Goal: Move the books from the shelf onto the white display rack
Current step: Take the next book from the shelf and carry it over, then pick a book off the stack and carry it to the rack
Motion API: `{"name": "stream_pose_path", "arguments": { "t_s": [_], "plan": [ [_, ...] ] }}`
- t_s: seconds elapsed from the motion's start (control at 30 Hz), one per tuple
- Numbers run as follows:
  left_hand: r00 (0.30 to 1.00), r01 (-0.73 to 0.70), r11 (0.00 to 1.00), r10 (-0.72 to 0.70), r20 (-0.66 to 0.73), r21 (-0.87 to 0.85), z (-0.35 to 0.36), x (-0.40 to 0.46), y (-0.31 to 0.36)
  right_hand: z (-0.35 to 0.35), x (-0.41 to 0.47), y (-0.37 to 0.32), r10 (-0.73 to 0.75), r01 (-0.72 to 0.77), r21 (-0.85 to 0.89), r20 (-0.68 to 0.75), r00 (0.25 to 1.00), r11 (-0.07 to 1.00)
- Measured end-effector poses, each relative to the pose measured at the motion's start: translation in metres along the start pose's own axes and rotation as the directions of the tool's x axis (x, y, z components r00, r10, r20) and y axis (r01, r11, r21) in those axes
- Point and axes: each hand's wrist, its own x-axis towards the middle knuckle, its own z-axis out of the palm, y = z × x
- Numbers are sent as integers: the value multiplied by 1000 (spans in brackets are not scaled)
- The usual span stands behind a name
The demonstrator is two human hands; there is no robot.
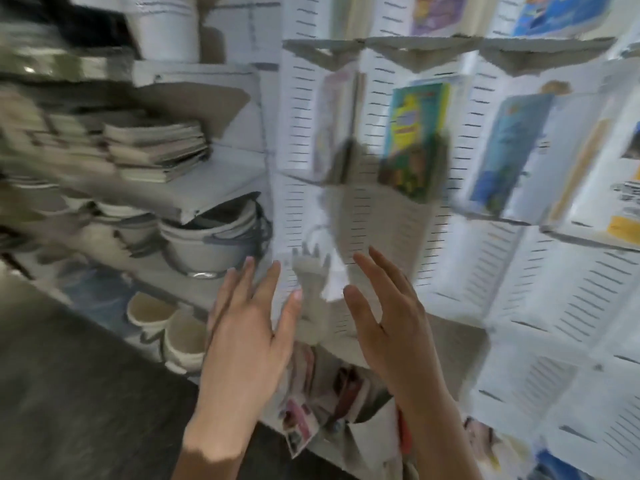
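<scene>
Books: one stack [156, 147] lies flat on the shelf [207, 188] at left, well apart from both hands; others already stand in the rack pockets at right.
Left hand [242, 327]: raised in the foreground, fingers straight and spread, holding nothing; it is seen in front of the rack's left edge, contact cannot be told.
Right hand [391, 327]: raised beside the left hand, fingers straight and slightly apart, holding nothing; seen in front of the lower slotted panel.
Loose pages [311, 410]: crumpled printed paper low between the two forearms, at the rack's foot; detail blurred.
Floor [69, 393]: dark, at lower left.
Cups [166, 327]: pale round containers on the lowest shelf level, left of the left hand.
Bowls [207, 244]: stacked pale bowls on the level beneath the stack.
Rack [519, 289]: white, with rows of short dark slots, filling the right half of the view; tiers of angled pockets.
Green book [412, 140]: upright in a middle-tier pocket, above the right hand, yellow and green cover, blurred.
Blue book [502, 157]: upright in the pocket to the right of the green book.
Pale book [332, 126]: upright in the pocket left of the green book.
Top tier: two more covers, one purple [436, 12], one blue [561, 12], partly cut off by the frame edge.
Bucket [166, 26]: white, on the top shelf level at upper left.
</scene>
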Motion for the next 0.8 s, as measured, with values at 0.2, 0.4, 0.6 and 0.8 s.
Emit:
{"name": "stream_pose_path", "arguments": {
  "t_s": [0.2,0.4,0.6,0.8],
  "plan": [
    [986,156,987,-153,-61,44,-81,-31,-133,117,-25,-103,-86,65,132,160,983,989],
    [952,277,960,-270,-142,38,-142,-48,-223,214,-30,-179,-192,146,202,231,954,968],
    [903,391,919,-371,-219,54,-172,-39,-314,299,-15,-224,-298,218,261,319,900,940],
    [842,506,848,-446,-302,159,-211,-5,-408,406,30,-277,-340,239,273,428,837,932]
  ]
}}
